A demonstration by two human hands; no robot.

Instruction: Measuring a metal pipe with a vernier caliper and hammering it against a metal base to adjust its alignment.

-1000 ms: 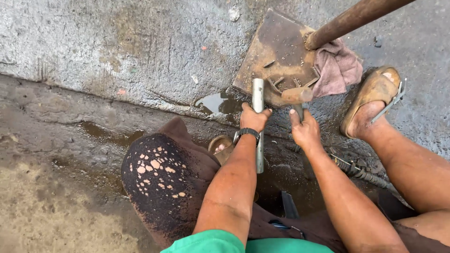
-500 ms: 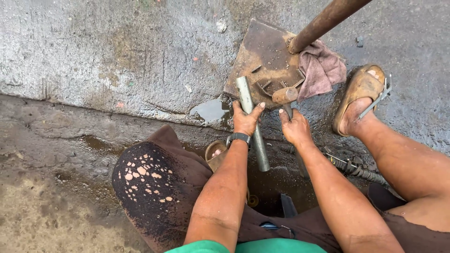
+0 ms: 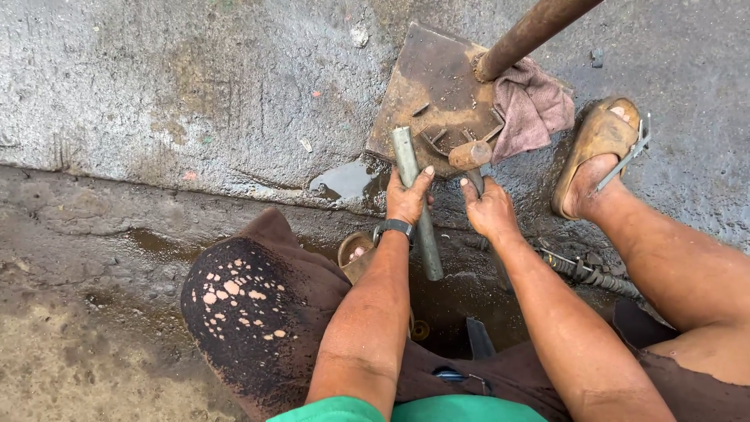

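Note:
My left hand (image 3: 407, 199) is wrapped around a grey metal pipe (image 3: 405, 152) whose top end rests on a rusty square steel plate (image 3: 426, 86). My right hand (image 3: 489, 208) grips the handle of a hammer whose rusty head (image 3: 469, 155) lies on the plate's near edge, beside small welded brackets (image 3: 437, 138). A thick rusty pole (image 3: 531, 33) rises from the plate, with a pinkish rag (image 3: 533, 105) bunched at its base. A dark watch sits on my left wrist.
The plate lies on a wet concrete slab (image 3: 195, 94) with a puddle (image 3: 344, 180) at its edge. My sandalled right foot (image 3: 598, 148) rests right of the plate. A black cable (image 3: 586, 273) runs under my right forearm. My left knee (image 3: 258, 305) in stained brown trousers fills the lower left.
The pipe's top end has tilted left on the plate. My right hand, fingers loose a second ago, has closed on the hammer handle, and the hammer head now lies at the plate's edge.

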